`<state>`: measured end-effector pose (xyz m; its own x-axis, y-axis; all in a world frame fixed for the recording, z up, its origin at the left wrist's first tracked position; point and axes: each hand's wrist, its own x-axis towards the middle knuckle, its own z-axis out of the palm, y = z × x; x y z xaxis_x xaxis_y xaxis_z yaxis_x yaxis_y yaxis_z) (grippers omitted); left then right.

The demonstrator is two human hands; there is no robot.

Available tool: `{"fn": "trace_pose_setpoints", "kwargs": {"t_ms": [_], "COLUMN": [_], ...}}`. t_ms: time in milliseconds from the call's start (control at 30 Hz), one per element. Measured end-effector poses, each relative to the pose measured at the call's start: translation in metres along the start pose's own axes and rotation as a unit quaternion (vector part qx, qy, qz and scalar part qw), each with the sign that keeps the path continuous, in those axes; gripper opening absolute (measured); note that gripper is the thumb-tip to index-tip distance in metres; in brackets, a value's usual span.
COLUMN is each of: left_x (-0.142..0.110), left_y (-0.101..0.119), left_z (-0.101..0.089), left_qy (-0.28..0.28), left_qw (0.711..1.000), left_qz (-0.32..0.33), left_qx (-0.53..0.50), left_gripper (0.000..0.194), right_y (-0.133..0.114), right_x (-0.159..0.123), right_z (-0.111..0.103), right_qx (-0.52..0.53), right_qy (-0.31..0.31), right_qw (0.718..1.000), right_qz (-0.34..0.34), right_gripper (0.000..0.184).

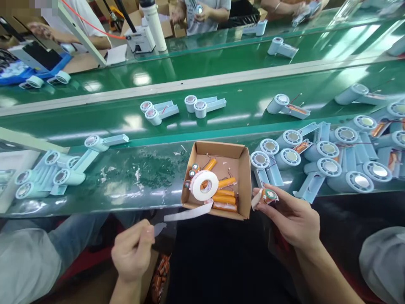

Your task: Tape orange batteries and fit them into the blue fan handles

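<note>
My left hand [133, 249] is closed in a pinch on a small piece of white tape [159, 228], low and left of the cardboard box [242, 169]. My right hand [289, 215] grips a small round orange and green part [269, 195] with a white tape strip stuck on it, just right of the box. Inside the box lie several orange battery cells [224, 198] with wires and a roll of white tape [204, 185]. A loose tape strip [186, 214] trails from the roll over the box's front edge.
Pale blue fan housings are piled at the right [329, 158] and at the left [63, 169] on the green bench. More housings lie on the conveyor belt [202, 105]. Other people work across the belt [205, 12]. A white bottle [155, 23] stands beyond it.
</note>
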<state>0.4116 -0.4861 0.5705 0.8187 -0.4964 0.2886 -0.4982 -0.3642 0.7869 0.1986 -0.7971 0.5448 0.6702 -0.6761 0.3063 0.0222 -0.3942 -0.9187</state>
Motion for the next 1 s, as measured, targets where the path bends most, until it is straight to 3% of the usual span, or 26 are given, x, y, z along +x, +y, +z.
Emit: {"fn": "trace_pose_setpoints", "kwargs": {"t_ms": [33, 100, 133, 233, 300, 367, 500, 633, 833, 1000], "left_x": [0.027, 0.096, 0.135, 0.243, 0.295, 0.329, 0.362, 0.37, 0.361, 0.384], "left_y": [0.005, 0.013, 0.018, 0.039, 0.05, 0.055, 0.046, 0.031, 0.029, 0.032], "left_z": [0.003, 0.026, 0.045, 0.116, 0.16, 0.19, 0.213, 0.22, 0.24, 0.246], "left_qy": [0.01, -0.007, -0.038, -0.133, -0.182, -0.214, -0.259, -0.298, -0.343, -0.384], "left_qw": [1.0, 0.995, 0.989, 0.958, 0.901, 0.844, 0.813, 0.796, 0.82, 0.83], "left_qz": [0.022, 0.082, 0.116, 0.213, 0.285, 0.33, 0.342, 0.356, 0.336, 0.284], "left_qx": [0.013, 0.064, 0.088, 0.14, 0.272, 0.365, 0.394, 0.388, 0.312, 0.288], "left_gripper": [0.036, 0.019, 0.015, 0.032, 0.042, 0.048, 0.023, 0.033, 0.03, 0.014], "right_y": [-0.001, -0.005, -0.007, -0.013, -0.013, -0.012, -0.005, 0.014, 0.054, 0.076], "right_x": [0.007, 0.029, 0.043, 0.093, 0.126, 0.153, 0.194, 0.233, 0.296, 0.317], "right_z": [-0.002, -0.007, -0.009, -0.017, -0.022, -0.026, -0.031, -0.023, 0.018, 0.044], "right_qx": [0.027, 0.08, 0.104, 0.15, 0.152, 0.144, 0.149, 0.162, 0.084, -0.061], "right_qy": [-0.003, -0.016, -0.026, -0.061, -0.068, -0.059, -0.04, -0.069, -0.132, -0.182], "right_qw": [1.0, 0.997, 0.994, 0.986, 0.986, 0.988, 0.987, 0.982, 0.988, 0.981], "right_qz": [0.009, 0.01, 0.001, -0.025, -0.019, 0.001, 0.048, 0.07, 0.017, -0.005], "right_gripper": [0.051, 0.064, 0.066, 0.053, 0.044, 0.049, 0.058, 0.058, 0.043, 0.034]}}
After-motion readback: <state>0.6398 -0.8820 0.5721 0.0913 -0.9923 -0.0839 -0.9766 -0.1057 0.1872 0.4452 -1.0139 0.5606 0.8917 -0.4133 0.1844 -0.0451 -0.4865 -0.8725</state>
